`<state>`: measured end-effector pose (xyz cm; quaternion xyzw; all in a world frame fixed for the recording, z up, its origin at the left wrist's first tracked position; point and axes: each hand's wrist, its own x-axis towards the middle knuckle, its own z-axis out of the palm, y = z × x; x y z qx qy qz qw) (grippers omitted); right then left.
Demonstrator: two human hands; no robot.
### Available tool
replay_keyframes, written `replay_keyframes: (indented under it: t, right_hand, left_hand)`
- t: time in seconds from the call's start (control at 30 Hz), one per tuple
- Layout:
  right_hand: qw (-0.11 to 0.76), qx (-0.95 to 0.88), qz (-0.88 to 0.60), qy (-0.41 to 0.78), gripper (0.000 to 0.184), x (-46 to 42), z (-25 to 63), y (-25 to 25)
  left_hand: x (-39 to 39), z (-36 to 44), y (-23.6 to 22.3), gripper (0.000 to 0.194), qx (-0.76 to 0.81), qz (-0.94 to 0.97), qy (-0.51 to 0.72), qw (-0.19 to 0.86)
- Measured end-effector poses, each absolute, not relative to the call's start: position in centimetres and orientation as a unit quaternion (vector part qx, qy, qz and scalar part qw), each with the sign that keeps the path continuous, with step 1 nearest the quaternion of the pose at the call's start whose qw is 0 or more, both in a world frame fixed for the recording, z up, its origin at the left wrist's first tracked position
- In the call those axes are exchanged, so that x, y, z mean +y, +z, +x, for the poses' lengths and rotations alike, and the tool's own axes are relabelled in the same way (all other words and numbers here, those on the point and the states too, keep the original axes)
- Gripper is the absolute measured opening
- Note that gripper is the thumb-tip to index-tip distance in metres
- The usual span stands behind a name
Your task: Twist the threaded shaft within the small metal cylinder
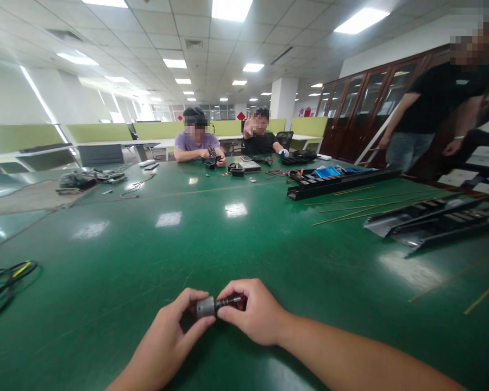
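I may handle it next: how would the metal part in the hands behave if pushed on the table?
The metal part would probably roll in a curve, since one end is wide and round, the other thin. It may feel heavy for its size, as its wide end looks like grey metal. The glossy table could let it slide.
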<state>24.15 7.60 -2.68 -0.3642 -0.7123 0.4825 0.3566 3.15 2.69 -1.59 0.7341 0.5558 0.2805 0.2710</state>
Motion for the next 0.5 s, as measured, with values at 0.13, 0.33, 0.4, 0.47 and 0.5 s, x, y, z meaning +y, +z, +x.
replay_keyframes:
  t: [0.13,0.33,0.4,0.47,0.5]
  right_hand:
    - [0.357,-0.708,-0.366,0.487,0.013,7.58,24.15,-2.62]
    - [0.357,-0.71,-0.368,0.483,0.014,7.64,24.22,-2.51]
    - [0.357,-0.712,-0.37,0.477,0.014,7.67,24.24,-2.46]
    - [0.357,-0.714,-0.371,0.475,0.014,7.68,24.25,-2.42]
    - [0.358,-0.713,-0.371,0.475,0.014,7.67,24.26,-2.41]
  left_hand:
    - [2.67,3.16,-1.5,0.024,0.557,0.737,0.278,0.264]
    - [2.71,3.16,-1.54,0.024,0.56,0.737,0.279,0.257]
    - [2.67,3.13,-1.56,0.024,0.561,0.738,0.28,0.251]
    - [2.61,3.12,-1.52,0.024,0.559,0.74,0.281,0.247]
    - [2.59,3.11,-1.49,0.024,0.558,0.741,0.28,0.246]
